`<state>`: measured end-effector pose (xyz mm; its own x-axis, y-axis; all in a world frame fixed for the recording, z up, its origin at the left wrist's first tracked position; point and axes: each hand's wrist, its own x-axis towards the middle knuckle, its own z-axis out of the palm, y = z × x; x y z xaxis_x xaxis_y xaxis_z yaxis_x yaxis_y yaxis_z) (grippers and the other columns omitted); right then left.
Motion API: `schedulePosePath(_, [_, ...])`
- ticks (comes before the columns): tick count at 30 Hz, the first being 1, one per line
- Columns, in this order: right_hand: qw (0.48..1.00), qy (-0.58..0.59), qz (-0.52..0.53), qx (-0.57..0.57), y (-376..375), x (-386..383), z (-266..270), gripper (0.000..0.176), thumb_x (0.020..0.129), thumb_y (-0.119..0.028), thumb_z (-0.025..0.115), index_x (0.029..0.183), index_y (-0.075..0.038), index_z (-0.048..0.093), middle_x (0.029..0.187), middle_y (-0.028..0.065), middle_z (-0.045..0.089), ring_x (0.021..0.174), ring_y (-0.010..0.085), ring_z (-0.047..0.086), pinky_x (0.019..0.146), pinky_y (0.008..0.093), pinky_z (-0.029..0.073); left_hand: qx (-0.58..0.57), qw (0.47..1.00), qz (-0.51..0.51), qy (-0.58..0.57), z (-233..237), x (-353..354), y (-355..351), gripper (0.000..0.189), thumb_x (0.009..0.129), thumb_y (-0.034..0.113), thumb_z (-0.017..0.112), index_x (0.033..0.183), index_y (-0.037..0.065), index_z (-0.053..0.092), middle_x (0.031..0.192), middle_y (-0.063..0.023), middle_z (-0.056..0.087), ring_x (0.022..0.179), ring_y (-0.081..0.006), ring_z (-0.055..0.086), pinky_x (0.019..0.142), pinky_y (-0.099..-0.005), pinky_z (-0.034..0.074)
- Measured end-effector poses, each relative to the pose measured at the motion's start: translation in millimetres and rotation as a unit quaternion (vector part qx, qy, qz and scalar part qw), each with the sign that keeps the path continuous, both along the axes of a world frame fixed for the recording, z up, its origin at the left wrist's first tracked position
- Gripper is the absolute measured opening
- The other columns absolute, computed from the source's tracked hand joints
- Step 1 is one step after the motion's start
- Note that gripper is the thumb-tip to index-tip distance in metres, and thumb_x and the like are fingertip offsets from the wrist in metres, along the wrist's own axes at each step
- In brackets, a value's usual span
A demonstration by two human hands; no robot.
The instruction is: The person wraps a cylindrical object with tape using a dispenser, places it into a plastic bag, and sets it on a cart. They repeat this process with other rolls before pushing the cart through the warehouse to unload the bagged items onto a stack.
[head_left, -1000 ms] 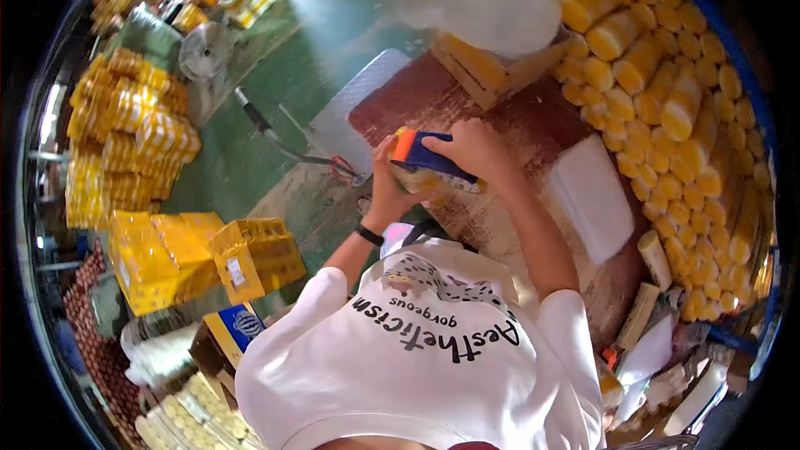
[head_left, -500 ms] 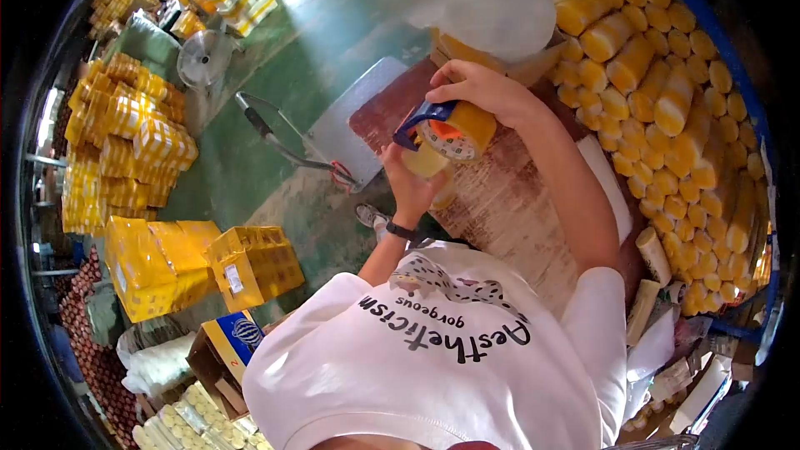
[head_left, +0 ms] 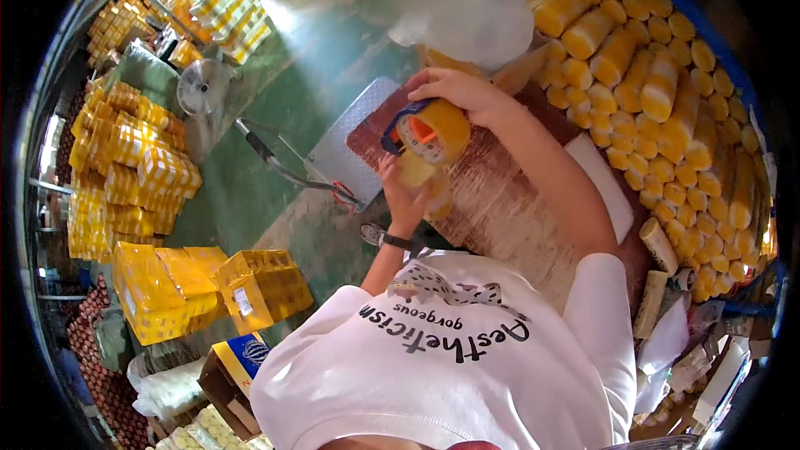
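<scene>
My right hand grips a tape dispenser from above, its fingers over the blue frame. A thick roll of yellow packing tape sits on it, with an orange hub facing me. Just below, my left hand curls around a pale yellow, see-through wrapped bundle, close under the dispenser's blue front end. My fingers and the tape roll partly hide the bundle. Both hands are over the near left part of a worn wooden tabletop.
Yellow-ended rolls are piled high at the right. A hand trolley stands beyond the table's left side. Taped yellow cartons sit on the green floor at left, with a floor fan farther back. A whitish plastic bag lies beyond the table.
The view has shifted a little. Both hands stay close together, and the tape dispenser has turned slightly, its blue front end lower by the left fingers.
</scene>
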<state>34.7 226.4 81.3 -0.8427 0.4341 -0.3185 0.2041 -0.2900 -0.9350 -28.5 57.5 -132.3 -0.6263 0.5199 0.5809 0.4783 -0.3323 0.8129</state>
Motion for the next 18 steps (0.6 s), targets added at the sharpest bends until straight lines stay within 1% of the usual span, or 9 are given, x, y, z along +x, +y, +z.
schedulePosePath(2, [0.999, 0.025, -0.012, -0.023, -2.8, -2.4, -3.2, 0.024, 0.081, -0.014, 0.065, 0.102, -0.004, 0.058, 0.093, 0.0068, 0.06, 0.084, 0.0138, 0.06, 0.072, 0.0269, 0.051, -0.097, 0.985, 0.022, 0.139, 5.5, -10.1, -7.1, 0.053, 0.07, 0.024, 0.072, 0.111, 0.0, 0.049, 0.126, -0.021, 0.038, 0.122, -0.0376, 0.034, 0.102, -0.0457, 0.027])
schedulePosePath(3, [0.999, 0.037, -0.017, -0.035, -5.4, -4.8, -3.1, 0.024, 0.081, -0.014, 0.066, 0.101, -0.004, 0.058, 0.094, 0.0066, 0.061, 0.084, 0.0137, 0.06, 0.073, 0.0271, 0.051, -0.146, 0.967, 0.035, 0.206, 15.0, -11.6, -10.4, 0.049, 0.07, 0.025, 0.071, 0.107, -0.001, 0.052, 0.127, -0.0229, 0.038, 0.124, -0.0411, 0.032, 0.103, -0.0487, 0.025])
schedulePosePath(6, [0.998, 0.033, -0.04, -0.026, -4.9, -19.5, -1.4, 0.022, 0.08, -0.014, 0.066, 0.099, -0.004, 0.06, 0.092, 0.0059, 0.061, 0.084, 0.0141, 0.06, 0.073, 0.0275, 0.051, -0.135, 0.973, 0.065, 0.174, 38.6, -3.5, -6.9, 0.037, 0.071, 0.027, 0.07, 0.093, -0.001, 0.058, 0.125, -0.0236, 0.04, 0.122, -0.0408, 0.034, 0.101, -0.0492, 0.027])
schedulePosePath(9, [0.998, 0.044, -0.036, -0.011, -5.9, -31.0, 2.4, 0.022, 0.08, -0.014, 0.066, 0.099, -0.004, 0.06, 0.091, 0.0062, 0.061, 0.084, 0.0146, 0.06, 0.073, 0.0273, 0.05, -0.165, 0.957, 0.138, 0.194, 49.3, 7.2, -0.9, 0.031, 0.07, 0.025, 0.07, 0.086, 0.0, 0.059, 0.12, -0.0241, 0.043, 0.117, -0.0417, 0.038, 0.097, -0.0504, 0.031])
schedulePosePath(12, [0.999, 0.031, -0.012, 0.028, -5.6, -37.3, 0.4, 0.023, 0.079, -0.014, 0.067, 0.099, -0.004, 0.06, 0.09, 0.0066, 0.061, 0.084, 0.0149, 0.06, 0.072, 0.0276, 0.05, -0.179, 0.95, 0.161, 0.201, 46.1, 8.3, 2.3, 0.034, 0.072, 0.026, 0.072, 0.09, 0.001, 0.056, 0.117, -0.0206, 0.043, 0.112, -0.0381, 0.041, 0.091, -0.0455, 0.034])
schedulePosePath(14, [0.998, 0.009, -0.015, 0.067, -5.5, -34.2, -9.2, 0.023, 0.079, -0.013, 0.066, 0.099, -0.004, 0.059, 0.091, 0.0068, 0.061, 0.084, 0.0149, 0.059, 0.072, 0.0275, 0.05, -0.155, 0.963, 0.166, 0.146, 22.4, -1.0, 6.7, 0.04, 0.072, 0.025, 0.073, 0.098, 0.001, 0.053, 0.115, -0.0192, 0.044, 0.109, -0.0355, 0.043, 0.091, -0.0429, 0.036])
schedulePosePath(15, [0.996, -0.002, -0.016, 0.085, -7.2, -30.4, -10.3, 0.022, 0.079, -0.013, 0.066, 0.099, -0.004, 0.059, 0.091, 0.0069, 0.061, 0.084, 0.0149, 0.059, 0.072, 0.0275, 0.05, -0.143, 0.968, 0.168, 0.118, 21.5, -3.5, 8.4, 0.044, 0.072, 0.025, 0.073, 0.102, 0.001, 0.051, 0.114, -0.0185, 0.044, 0.107, -0.0342, 0.044, 0.09, -0.0417, 0.036])
schedulePosePath(18, [0.999, 0.009, -0.036, 0.04, -14.3, -17.7, -9.6, 0.022, 0.08, -0.014, 0.065, 0.098, -0.004, 0.059, 0.092, 0.0071, 0.06, 0.083, 0.0147, 0.06, 0.071, 0.0275, 0.05, -0.06, 0.989, 0.133, -0.03, 17.5, -2.4, 8.9, 0.052, 0.066, 0.016, 0.072, 0.108, -0.001, 0.047, 0.109, -0.0175, 0.048, 0.102, -0.0352, 0.048, 0.089, -0.0442, 0.038])
